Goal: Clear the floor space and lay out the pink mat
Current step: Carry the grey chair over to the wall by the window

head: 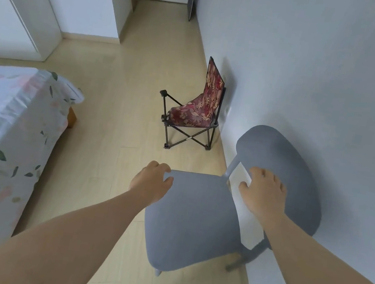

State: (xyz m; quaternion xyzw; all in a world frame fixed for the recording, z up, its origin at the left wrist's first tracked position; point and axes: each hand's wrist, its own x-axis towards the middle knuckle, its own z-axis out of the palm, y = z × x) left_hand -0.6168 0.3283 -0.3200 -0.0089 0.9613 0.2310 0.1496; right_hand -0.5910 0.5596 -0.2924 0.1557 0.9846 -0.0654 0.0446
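Reading left to right: the bed (0,124), under a leaf-print cover, fills the left edge of the floor (118,106). My left hand (151,180) is clamped on the front left corner of the grey chair (194,216), thumb on top of the seat and fingers curled over its edge. Beyond it, a small folding chair (193,113) with red floral fabric stands on the floor against the wall (316,64). My right hand (264,193) is closed over the lower edge of the grey chair's backrest, thumb in the gap above the seat.

Handling, as I judge it: the grey chair looks like rigid moulded plastic, so light, stiff and fairly smooth. One hold on the seat and one on the backrest should keep it level during a lift. The thin legs may catch the wall or the skirting.

Appearance: matte blue-grey, with a rounded seat and an oval backrest. It stands at the right edge of the floor, just beside the wall. The pink mat is not in view.
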